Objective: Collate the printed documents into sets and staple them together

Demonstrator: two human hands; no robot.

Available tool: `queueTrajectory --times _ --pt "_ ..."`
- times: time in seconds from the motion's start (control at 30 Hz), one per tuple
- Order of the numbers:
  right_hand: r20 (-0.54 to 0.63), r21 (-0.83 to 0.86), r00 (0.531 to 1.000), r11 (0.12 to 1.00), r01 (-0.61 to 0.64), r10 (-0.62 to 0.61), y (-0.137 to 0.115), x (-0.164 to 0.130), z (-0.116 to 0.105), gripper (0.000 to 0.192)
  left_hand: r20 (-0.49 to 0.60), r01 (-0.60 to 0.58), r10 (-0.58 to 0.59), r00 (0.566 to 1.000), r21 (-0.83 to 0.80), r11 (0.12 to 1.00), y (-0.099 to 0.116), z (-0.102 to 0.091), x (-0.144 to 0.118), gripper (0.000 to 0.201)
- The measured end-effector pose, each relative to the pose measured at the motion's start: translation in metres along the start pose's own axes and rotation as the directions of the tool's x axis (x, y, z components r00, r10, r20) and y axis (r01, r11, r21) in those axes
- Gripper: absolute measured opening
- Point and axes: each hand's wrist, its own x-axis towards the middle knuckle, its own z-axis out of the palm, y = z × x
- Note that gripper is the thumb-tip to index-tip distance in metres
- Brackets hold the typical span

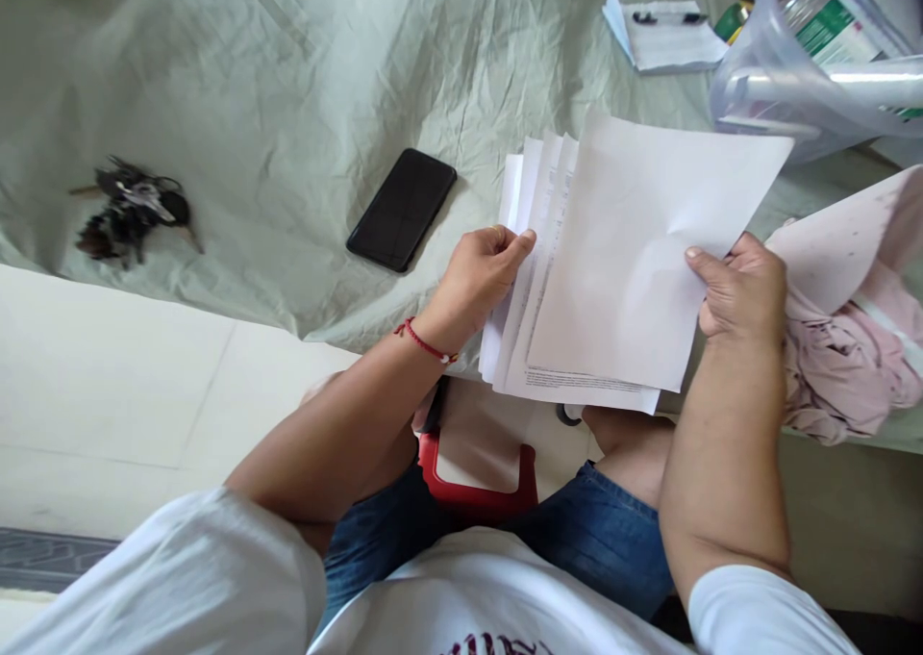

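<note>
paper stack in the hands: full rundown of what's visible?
The paper stack is several white sheets, fanned so their left edges step out. The top sheet looks blank and lightly creased; small print shows along a lower sheet's bottom edge. It is held above the edge of the green cloth, tilted, the left hand pinching its left edge and the right hand its right.

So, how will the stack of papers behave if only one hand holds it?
The stack of papers would probably sag, since the sheets look thin and the top one already curves between the left hand and right hand. The sheets are already fanned out at the left edge, so some may slip loose. It looks light.
</note>
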Motion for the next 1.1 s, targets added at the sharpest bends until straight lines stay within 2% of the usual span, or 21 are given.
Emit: queueTrajectory --times 0.1,0.27,0.6,0.97,1.1 --pt "0.000 -0.016 1.000 1.000 0.007 -0.007 -0.001 -0.002 0.003 0.044 0.033 -0.029 0.029 0.999 -0.002 1.000 0.000 -0.001 -0.001 0.037" --pt "0.020 -0.045 1.000 0.999 -0.011 0.012 0.003 -0.003 0.001 0.046 0.046 -0.052 0.052 0.998 -0.003 0.999 -0.006 -0.001 0.001 0.022" --pt "0.042 -0.108 0.981 0.977 -0.186 0.191 0.010 0.008 -0.032 0.057 -0.003 -0.052 0.052 0.999 -0.055 0.997 -0.010 -0.001 0.006 0.022" --pt "0.192 -0.102 0.926 0.945 -0.311 0.325 -0.005 -0.011 -0.005 0.080 -0.002 -0.005 0.005 1.000 -0.043 0.999 -0.008 0.003 0.004 0.023" --pt "0.213 -0.105 0.905 0.929 -0.354 0.369 -0.009 -0.017 0.000 0.076 0.021 0.024 -0.024 0.999 -0.003 1.000 -0.004 0.004 0.000 0.023"
